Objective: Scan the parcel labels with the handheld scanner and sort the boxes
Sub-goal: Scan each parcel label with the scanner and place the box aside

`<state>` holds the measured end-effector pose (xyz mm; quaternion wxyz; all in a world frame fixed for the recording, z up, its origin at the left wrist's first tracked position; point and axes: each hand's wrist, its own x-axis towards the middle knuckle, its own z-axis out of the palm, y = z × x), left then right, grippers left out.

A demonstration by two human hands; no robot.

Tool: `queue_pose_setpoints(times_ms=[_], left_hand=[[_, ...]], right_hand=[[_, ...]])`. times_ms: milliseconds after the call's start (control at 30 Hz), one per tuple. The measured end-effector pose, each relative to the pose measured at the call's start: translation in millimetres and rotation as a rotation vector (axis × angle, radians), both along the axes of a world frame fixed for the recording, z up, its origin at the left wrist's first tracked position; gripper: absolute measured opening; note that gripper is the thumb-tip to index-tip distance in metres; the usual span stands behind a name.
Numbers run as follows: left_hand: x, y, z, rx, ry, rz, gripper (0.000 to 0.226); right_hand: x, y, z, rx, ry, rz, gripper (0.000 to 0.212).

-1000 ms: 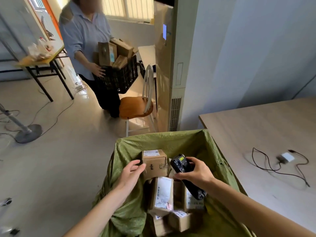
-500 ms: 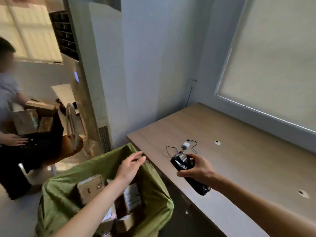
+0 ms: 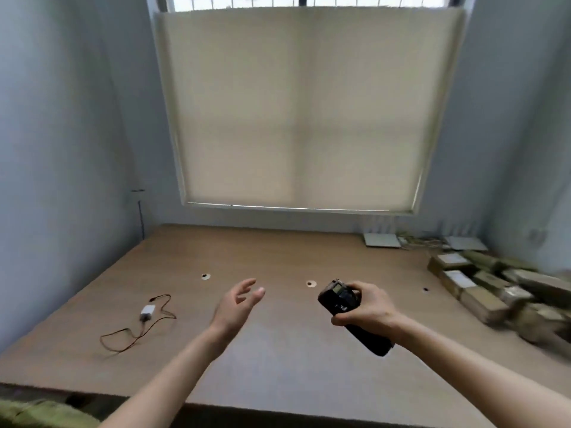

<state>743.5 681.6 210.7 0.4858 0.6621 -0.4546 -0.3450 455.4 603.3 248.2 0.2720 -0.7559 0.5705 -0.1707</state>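
Observation:
My right hand point(image 3: 366, 308) grips the black handheld scanner point(image 3: 338, 299), screen end pointing away from me, above the middle of the wooden table point(image 3: 278, 350). My left hand point(image 3: 238, 304) hovers over the table with relaxed, spread fingers and holds nothing. Several brown cardboard parcels point(image 3: 488, 285) with white labels lie in a blurred pile at the table's right side, well to the right of the scanner. A corner of the green sack point(image 3: 37, 415) shows at the bottom left; its boxes are out of view.
A white charger with a thin dark cable point(image 3: 145, 316) lies on the table's left part. Flat white devices and cords point(image 3: 381, 240) sit at the back right. A window with a drawn blind point(image 3: 302, 106) fills the wall behind. Small round holes point(image 3: 310, 284) dot the tabletop.
The view has swung right from the green sack and the other person to face the table and window. Both hands left the sack; the scanner stays in my right hand.

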Motion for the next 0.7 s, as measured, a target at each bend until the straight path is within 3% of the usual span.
queue_pose_setpoints(times_ms=[433,700], left_hand=[[-450,-165,20,0.014,-0.036,-0.605,0.061],[-633,-208,21,0.034,-0.066,-0.804,0.064]], right_hand=[[-444,-25,13,0.025,0.064,-0.550,0.096],[-607,-36,10,0.046,0.038,-0.751,0.103]])
